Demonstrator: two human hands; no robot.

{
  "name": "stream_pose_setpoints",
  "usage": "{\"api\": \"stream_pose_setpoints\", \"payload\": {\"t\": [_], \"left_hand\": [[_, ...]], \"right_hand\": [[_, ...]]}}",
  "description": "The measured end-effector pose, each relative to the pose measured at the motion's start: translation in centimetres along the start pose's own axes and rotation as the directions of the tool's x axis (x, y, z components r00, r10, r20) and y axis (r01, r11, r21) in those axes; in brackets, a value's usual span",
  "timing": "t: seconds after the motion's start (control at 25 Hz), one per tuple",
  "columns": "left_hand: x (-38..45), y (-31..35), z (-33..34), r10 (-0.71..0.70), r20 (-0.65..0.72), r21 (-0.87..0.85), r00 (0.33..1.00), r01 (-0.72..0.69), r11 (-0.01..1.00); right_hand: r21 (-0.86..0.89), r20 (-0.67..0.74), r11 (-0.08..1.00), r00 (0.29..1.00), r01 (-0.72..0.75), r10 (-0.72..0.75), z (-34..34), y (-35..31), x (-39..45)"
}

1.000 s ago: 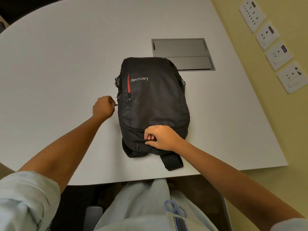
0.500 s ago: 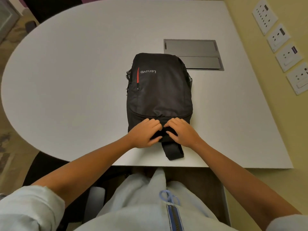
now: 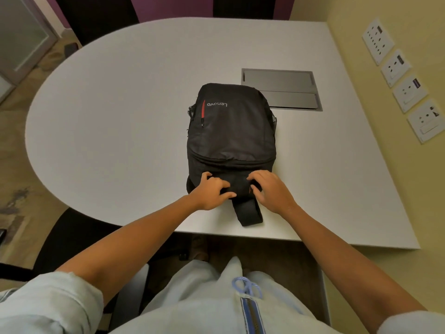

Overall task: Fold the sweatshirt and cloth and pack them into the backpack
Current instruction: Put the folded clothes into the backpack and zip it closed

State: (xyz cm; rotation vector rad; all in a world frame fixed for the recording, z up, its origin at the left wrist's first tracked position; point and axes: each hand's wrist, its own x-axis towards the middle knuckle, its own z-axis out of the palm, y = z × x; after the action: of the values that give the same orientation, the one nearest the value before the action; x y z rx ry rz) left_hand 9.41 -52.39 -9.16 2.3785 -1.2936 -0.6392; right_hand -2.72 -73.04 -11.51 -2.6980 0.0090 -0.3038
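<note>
My left hand (image 3: 212,191), at the side zipper a second ago, now joins my right hand (image 3: 269,191), both pressing the zipped Lenovo backpack (image 3: 231,131) lying flat on the table (image 3: 120,104); packing looks finished.

Pale blue zip top (image 3: 197,307), sleeves (image 3: 48,307) rolled above elbows, blue zipper (image 3: 251,314), looped drawcord (image 3: 245,286).

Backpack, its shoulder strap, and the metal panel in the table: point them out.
backpack (image 3: 231,136), head view, middle of the front panel.
shoulder strap (image 3: 249,213), head view, middle of the strap.
metal panel (image 3: 279,80), head view, upper flap.
</note>
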Motion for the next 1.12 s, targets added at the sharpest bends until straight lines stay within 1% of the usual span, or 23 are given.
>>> {"api": "stream_pose_setpoints", "payload": {"t": [0.12, 0.24, 0.36, 0.48, 0.6, 0.8, 0.96, 1.04, 1.12], "left_hand": [[0.9, 2.0, -0.6, -0.035, -0.045, -0.12, 0.998, 0.029, 0.992], [2.0, 3.7, -1.0, -0.084, -0.136, -0.285, 0.987, 0.042, 0.958], [3.0, 5.8, -2.4, -0.071, -0.167, -0.388, 0.983, 0.001, 0.922], [4.8, 8.3, -5.0, -0.029, -0.179, -0.441, 0.983, -0.054, 0.896], [7.4, 11.0, -7.9, 0.016, -0.187, -0.443, 0.982, -0.099, 0.891], [11.7, 15.2, -13.5, 0.07, -0.285, -0.492, 0.956, -0.209, 0.845], [14.9, 17.6, -18.9, 0.088, -0.264, -0.517, 0.96, -0.218, 0.828], [16.5, 17.8, -21.1, 0.083, -0.249, -0.596, 0.965, -0.22, 0.772], [18.0, 18.0, -22.7, 0.082, -0.242, -0.656, 0.967, -0.225, 0.721]], "right_hand": [[0.078, -0.135, 0.99, 0.983, -0.116, 0.126, -1.0, 0.3, -0.6], [0.183, -0.233, 0.953, 0.931, -0.241, 0.28, -2.3, 1.0, -1.2], [0.232, -0.32, 0.931, 0.882, -0.282, 0.347, -3.9, 1.7, -1.0], [0.27, -0.384, 0.927, 0.853, -0.261, 0.352, -5.6, 1.9, 0.5], [0.327, -0.411, 0.926, 0.854, -0.188, 0.319, -8.1, 2.3, 2.6], [0.356, -0.52, 0.932, 0.812, -0.076, 0.265, -14.1, 2.8, 6.6], [0.333, -0.564, 0.941, 0.786, -0.064, 0.253, -18.3, 3.3, 9.1], [0.333, -0.591, 0.941, 0.762, -0.069, 0.265, -19.0, 3.3, 9.7], [0.294, -0.652, 0.951, 0.707, -0.096, 0.273, -18.8, 2.7, 9.6]]}}
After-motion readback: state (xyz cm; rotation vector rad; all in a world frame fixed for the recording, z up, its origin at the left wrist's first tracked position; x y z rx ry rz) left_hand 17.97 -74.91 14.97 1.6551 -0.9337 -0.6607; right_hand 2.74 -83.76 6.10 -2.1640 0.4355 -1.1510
